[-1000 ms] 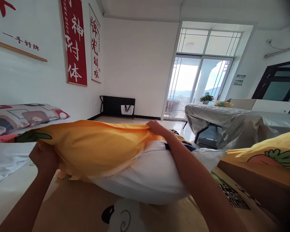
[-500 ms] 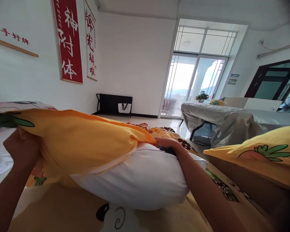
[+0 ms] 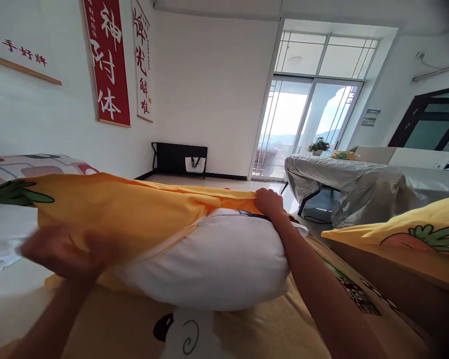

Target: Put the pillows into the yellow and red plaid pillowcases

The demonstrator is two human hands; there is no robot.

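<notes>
A white pillow (image 3: pixel 213 264) lies partly inside a yellow pillowcase (image 3: pixel 127 204) with a carrot-leaf print at its left end. My right hand (image 3: pixel 270 203) is closed on the pillowcase's edge, above the pillow's right part. A dark strip with a small label shows beside that hand. My left hand (image 3: pixel 71 249) is smeared by motion in front of the pillowcase's lower left; its fingers cannot be made out. Pillow and case rest on a tan sheet (image 3: pixel 119 324) printed with a white cartoon figure.
At the right sits another yellow carrot-print piece (image 3: pixel 407 232) over a brown box (image 3: pixel 381 269). Patterned bedding (image 3: pixel 41 167) is at the left. A plastic-covered table (image 3: pixel 322 172) stands back right, before the glass doors (image 3: pixel 307 124). A black folded frame (image 3: pixel 168 157) leans against the far wall.
My left hand has let go of the pillowcase's left end and moved right and down. My right hand has lifted the case's edge slightly up and right.
</notes>
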